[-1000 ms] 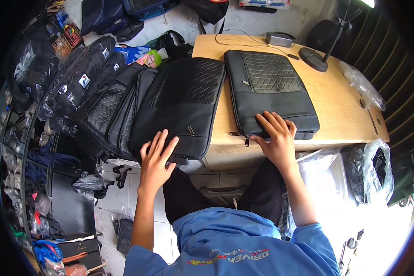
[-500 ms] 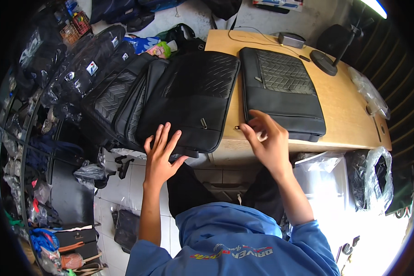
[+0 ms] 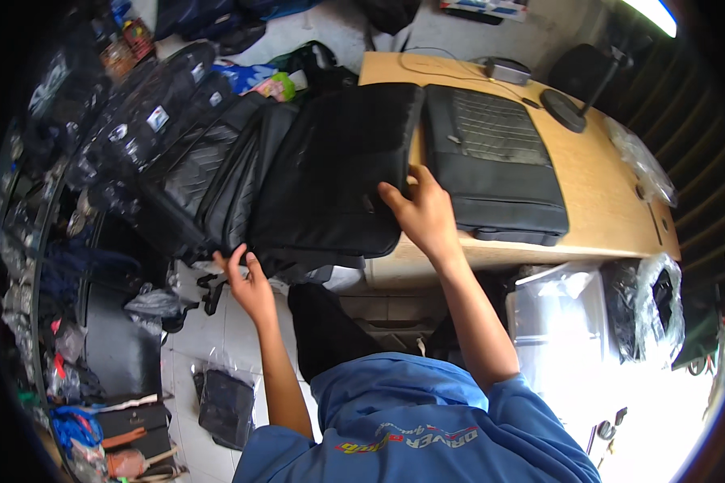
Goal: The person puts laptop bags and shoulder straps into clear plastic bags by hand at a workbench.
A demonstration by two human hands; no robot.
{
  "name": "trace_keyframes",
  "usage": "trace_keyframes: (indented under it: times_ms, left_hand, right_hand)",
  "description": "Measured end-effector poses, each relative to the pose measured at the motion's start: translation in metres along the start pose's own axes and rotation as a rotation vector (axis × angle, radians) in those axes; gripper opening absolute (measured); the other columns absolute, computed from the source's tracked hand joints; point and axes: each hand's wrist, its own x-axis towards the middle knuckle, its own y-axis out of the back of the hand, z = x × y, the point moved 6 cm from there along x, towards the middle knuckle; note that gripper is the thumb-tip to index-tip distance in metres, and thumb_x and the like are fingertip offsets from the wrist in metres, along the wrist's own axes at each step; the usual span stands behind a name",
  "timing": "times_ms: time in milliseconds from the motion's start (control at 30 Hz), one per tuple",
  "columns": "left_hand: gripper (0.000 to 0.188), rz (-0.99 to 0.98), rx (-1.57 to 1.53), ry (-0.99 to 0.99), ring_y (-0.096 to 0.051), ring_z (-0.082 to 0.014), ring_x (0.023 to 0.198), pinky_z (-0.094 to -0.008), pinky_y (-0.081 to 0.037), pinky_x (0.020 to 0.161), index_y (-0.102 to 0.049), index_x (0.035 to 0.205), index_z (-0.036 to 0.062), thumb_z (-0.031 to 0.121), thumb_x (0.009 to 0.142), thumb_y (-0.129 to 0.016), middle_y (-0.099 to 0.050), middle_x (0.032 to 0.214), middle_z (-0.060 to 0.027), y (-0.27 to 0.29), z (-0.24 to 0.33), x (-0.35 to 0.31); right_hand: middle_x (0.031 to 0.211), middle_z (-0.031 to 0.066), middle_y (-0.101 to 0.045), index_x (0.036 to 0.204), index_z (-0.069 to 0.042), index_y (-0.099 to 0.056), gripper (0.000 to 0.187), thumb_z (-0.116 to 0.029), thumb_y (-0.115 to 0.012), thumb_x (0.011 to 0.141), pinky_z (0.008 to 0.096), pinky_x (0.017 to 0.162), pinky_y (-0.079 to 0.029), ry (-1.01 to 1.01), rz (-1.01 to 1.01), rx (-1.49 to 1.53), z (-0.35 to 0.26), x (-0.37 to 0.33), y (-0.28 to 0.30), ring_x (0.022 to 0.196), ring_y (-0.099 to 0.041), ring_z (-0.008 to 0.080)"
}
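Observation:
A flat black bag [image 3: 334, 177] with a small zip on its front lies across the left end of the table, blurred by motion. My right hand [image 3: 427, 213] grips its right edge, thumb on the front face and fingers around the side. My left hand [image 3: 248, 283] is at the bag's lower left corner, fingers apart and slightly bent; whether they touch it I cannot tell. Just right of it, a similar black bag [image 3: 499, 197] with a stitched zigzag panel lies flat on the table. Against the left side leans another black bag [image 3: 189, 173] with a ribbed panel.
The wooden table [image 3: 600, 189] holds a lamp stand [image 3: 564, 110], a small dark box [image 3: 507, 71] and a clear plastic wrapper [image 3: 640, 161]. Plastic-wrapped bags [image 3: 153, 121] crowd the left. Below the table's right side stands a clear plastic bin [image 3: 560, 314]. A wrapped dark pouch [image 3: 227, 406] lies on the floor.
My right hand has moved left from the gap between the bags onto the flat bag's right edge. My left hand slid off its front towards the lower left corner. The bag has shifted slightly upward.

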Motion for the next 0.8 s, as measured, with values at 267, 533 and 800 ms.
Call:
trace_keyframes:
  times_ms: [267, 533, 800]
  left_hand:
    - [0.035, -0.066, 0.155, -0.004, -0.012, -0.0406, 0.139, -0.0387, -0.025, 0.109, -0.060, 0.119, 0.0090, 0.025, 0.088, -0.060, 0.005, 0.148, -0.0324, -0.059, -0.025, -0.013]
    - [0.045, -0.091, 0.189, -0.012, -0.012, -0.0426, 0.139, -0.0382, -0.026, 0.109, -0.063, 0.112, 0.0055, 0.012, 0.070, -0.076, 0.004, 0.148, -0.0329, -0.062, -0.028, -0.004]
    - [0.037, -0.026, 0.159, 0.122, -0.022, -0.0402, 0.137, -0.0385, -0.035, 0.104, -0.069, 0.103, 0.0129, 0.012, 0.067, -0.079, -0.003, 0.150, -0.0274, -0.067, -0.017, -0.004]
  right_hand:
    - [0.104, 0.0298, -0.061, 0.122, 0.005, -0.046, 0.044, -0.013, -0.057, 0.083, 0.0419, 0.084, -0.048, -0.036, 0.117, 0.324, 0.022, 0.038, -0.029, 0.100, -0.060, 0.0409]
    - [0.100, 0.0197, -0.064, 0.122, 0.004, -0.047, 0.044, -0.011, -0.057, 0.082, 0.0334, 0.080, -0.048, -0.209, 0.116, 0.392, 0.064, 0.042, -0.028, 0.091, -0.063, 0.0248]
    - [0.095, 0.0088, -0.062, 0.114, 0.003, -0.054, 0.036, -0.008, -0.061, 0.081, 0.0261, 0.073, -0.048, -0.025, 0.057, 0.929, 0.008, 0.064, 0.021, 0.083, -0.058, 0.0154]
